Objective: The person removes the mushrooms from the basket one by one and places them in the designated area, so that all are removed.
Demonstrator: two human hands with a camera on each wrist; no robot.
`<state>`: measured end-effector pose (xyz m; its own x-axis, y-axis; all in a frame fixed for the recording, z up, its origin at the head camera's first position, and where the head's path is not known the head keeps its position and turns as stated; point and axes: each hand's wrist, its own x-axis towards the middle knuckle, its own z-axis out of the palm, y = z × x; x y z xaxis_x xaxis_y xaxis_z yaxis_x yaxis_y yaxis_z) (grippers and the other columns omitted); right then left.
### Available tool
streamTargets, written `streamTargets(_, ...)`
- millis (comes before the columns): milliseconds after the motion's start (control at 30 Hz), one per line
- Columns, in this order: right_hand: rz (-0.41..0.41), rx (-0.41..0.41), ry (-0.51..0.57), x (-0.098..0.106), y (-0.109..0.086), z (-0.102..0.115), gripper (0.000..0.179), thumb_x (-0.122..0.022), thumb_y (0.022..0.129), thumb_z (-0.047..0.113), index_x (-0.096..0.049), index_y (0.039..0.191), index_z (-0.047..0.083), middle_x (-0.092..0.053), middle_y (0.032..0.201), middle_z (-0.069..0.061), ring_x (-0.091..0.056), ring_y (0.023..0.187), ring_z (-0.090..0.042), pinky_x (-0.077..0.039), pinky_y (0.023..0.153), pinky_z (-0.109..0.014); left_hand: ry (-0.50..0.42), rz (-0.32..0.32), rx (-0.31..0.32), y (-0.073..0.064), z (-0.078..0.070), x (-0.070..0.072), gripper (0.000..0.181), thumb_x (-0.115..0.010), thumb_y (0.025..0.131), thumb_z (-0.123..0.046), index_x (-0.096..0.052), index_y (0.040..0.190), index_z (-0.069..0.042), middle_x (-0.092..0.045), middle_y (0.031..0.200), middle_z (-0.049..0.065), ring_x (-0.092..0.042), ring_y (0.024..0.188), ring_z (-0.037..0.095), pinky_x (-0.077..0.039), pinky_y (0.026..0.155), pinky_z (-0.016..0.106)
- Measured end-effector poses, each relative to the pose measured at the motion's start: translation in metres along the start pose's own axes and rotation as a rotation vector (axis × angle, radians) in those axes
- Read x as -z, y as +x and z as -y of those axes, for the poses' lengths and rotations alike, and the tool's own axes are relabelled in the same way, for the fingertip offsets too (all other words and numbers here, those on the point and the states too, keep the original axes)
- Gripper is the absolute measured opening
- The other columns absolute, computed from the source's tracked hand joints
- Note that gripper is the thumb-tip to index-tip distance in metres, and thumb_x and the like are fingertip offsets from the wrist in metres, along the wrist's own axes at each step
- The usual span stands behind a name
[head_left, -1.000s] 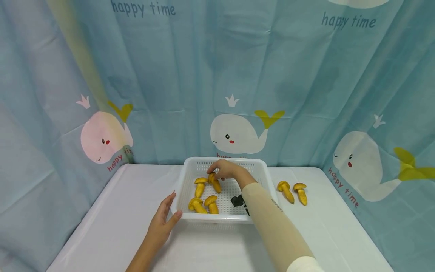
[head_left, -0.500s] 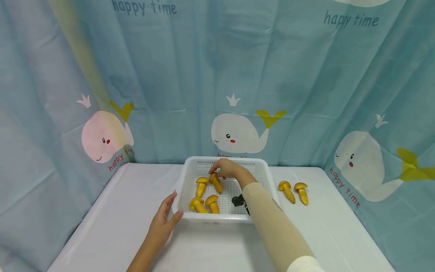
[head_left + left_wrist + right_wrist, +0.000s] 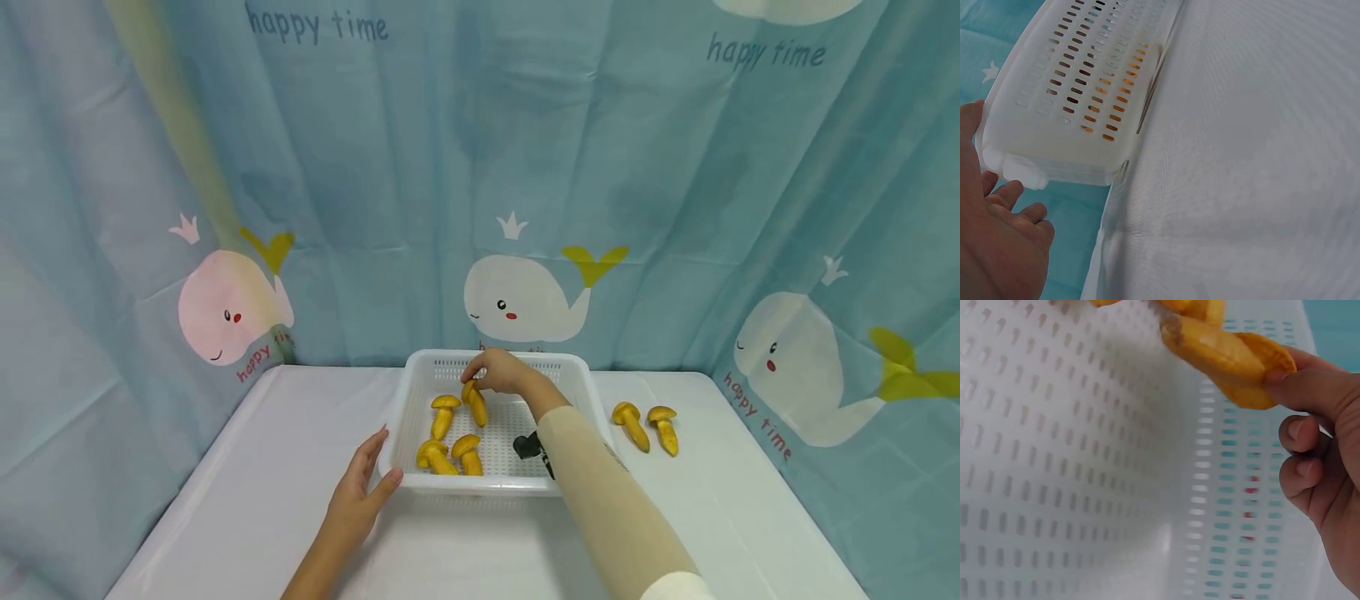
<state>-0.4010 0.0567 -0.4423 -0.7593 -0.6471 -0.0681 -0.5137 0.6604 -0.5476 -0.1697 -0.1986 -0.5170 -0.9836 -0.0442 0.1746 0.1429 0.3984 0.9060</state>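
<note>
In the head view, my right hand reaches into a white perforated basket and pinches a yellow-brown mushroom by its cap. The right wrist view shows thumb and forefinger on the cap of that mushroom, its stem pointing away; the other fingers are curled beneath. Beside it in the basket lie several similar mushrooms, among them one just left and another nearer the front. My left hand rests against the basket's front left corner, fingers mostly straight along the side and thumb at the front.
Two more mushrooms, one left of the other, lie on the white-covered table right of the basket. A blue curtain with printed whales stands behind the table and along both sides. My right forearm hides the basket's front right corner.
The mushroom in my right hand has turned slightly, its stem a little more upright. My left hand stays at the basket's corner. The head view shifts slightly.
</note>
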Motion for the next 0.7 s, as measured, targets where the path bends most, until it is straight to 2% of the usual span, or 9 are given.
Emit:
streamTargets(233, -0.09, 0.072, -0.009, 0.021, -0.013, 0.005, 0.021, -0.069, 0.099, 0.013, -0.078, 0.117, 0.016, -0.073, 0.118, 0.005, -0.064, 0.121, -0.026, -0.058, 0.094, -0.035, 0.019, -0.002, 0.004, 0.0, 0.0, 0.001, 0.067, -0.065, 0.101, -0.039, -0.032, 0.158, -0.023, -0.028, 0.168, 0.001, -0.022, 0.156, 0.031, -0.022, 0.122, 0.055)
streamTargets(333, -0.133, 0.094, 0.016, 0.03, -0.021, 0.008, 0.019, -0.069, 0.099, 0.012, -0.079, 0.114, 0.018, -0.074, 0.117, 0.004, -0.065, 0.118, -0.028, -0.059, 0.091, -0.035, 0.021, -0.007, -0.002, 0.0, -0.001, 0.001, 0.067, -0.065, 0.102, -0.037, -0.032, 0.158, -0.024, -0.028, 0.168, 0.0, -0.023, 0.156, 0.03, -0.023, 0.122, 0.055)
streamTargets(533, -0.192, 0.091, 0.014, 0.039, -0.041, 0.018, 0.019, -0.071, 0.098, 0.014, -0.079, 0.113, 0.021, -0.073, 0.12, 0.005, -0.064, 0.113, -0.018, -0.058, 0.083, -0.027, 0.024, 0.0, -0.009, 0.001, 0.001, 0.001, 0.066, -0.065, 0.102, -0.035, -0.032, 0.158, -0.026, -0.028, 0.168, 0.0, -0.023, 0.157, 0.031, -0.022, 0.121, 0.053)
streamTargets(700, -0.248, 0.097, 0.024, 0.045, -0.058, 0.026, 0.021, -0.072, 0.097, 0.013, -0.078, 0.116, 0.018, -0.073, 0.123, 0.004, -0.063, 0.096, -0.015, -0.055, 0.074, -0.027, 0.013, 0.003, -0.001, 0.0, 0.0, 0.0, 0.067, -0.066, 0.101, -0.037, -0.032, 0.158, -0.025, -0.027, 0.169, 0.003, -0.021, 0.157, 0.033, -0.022, 0.122, 0.058)
